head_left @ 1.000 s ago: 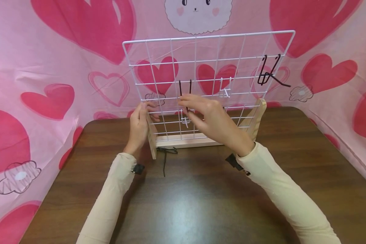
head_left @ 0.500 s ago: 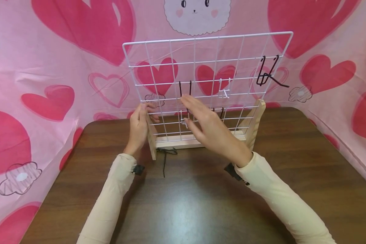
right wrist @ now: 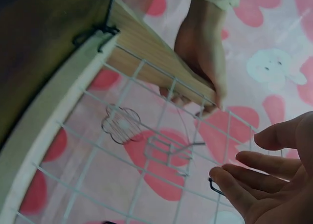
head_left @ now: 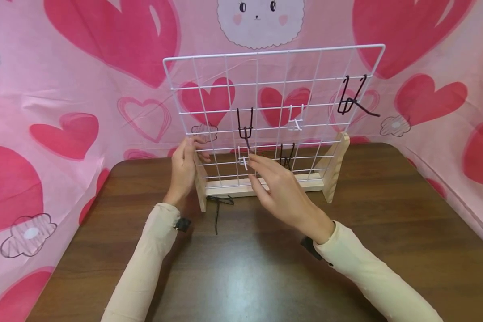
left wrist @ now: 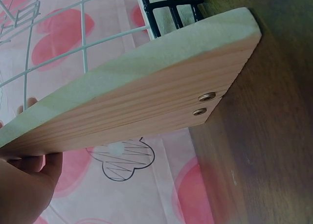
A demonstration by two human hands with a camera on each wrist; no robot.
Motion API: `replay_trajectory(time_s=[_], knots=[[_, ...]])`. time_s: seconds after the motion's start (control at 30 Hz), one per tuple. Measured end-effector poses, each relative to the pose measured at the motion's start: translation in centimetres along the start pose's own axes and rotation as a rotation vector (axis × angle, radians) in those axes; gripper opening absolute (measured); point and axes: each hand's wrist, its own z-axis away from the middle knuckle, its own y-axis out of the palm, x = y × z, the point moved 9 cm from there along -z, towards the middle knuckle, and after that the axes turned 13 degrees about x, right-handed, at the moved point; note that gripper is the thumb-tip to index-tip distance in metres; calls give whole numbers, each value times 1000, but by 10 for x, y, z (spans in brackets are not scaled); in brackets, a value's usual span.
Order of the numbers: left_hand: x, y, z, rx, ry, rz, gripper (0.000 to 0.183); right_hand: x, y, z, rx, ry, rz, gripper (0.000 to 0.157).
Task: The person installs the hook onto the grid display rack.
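A white wire grid rack (head_left: 257, 82) stands on the table, set between wooden side panels. My left hand (head_left: 183, 163) grips the left side panel (left wrist: 146, 92), thumb in front and fingers behind. A black hook (head_left: 245, 132) hangs on the grid left of centre, its prong pointing outward. Just below that prong is my right hand (head_left: 283, 190), fingers extended and apart from the thumb, nothing pinched between them. A small white hook (head_left: 243, 162) hangs right by its fingertips. In the right wrist view the same hand (right wrist: 274, 170) is partly cut off by the frame edge.
Another white hook (head_left: 295, 121), a black hook (head_left: 348, 105) at upper right and a lower black hook (head_left: 286, 157) hang on the grid. A further black hook (head_left: 219, 200) lies by the rack's base on the brown table (head_left: 233, 268). A pink heart-print cloth (head_left: 76, 89) hangs behind.
My right hand has moved down and away from the black hook left of centre, which now shows whole on the grid. My left hand has stayed on the side panel.
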Motion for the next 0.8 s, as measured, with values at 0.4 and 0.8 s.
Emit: replay_trajectory(time_s=[0.4, 0.8], knots=[[0, -2, 2, -15, 2, -3, 38, 9, 23, 7, 43, -53, 25, 23], [-2, -1, 0, -5, 9, -6, 37, 23, 42, 9, 87, -115, 30, 20]])
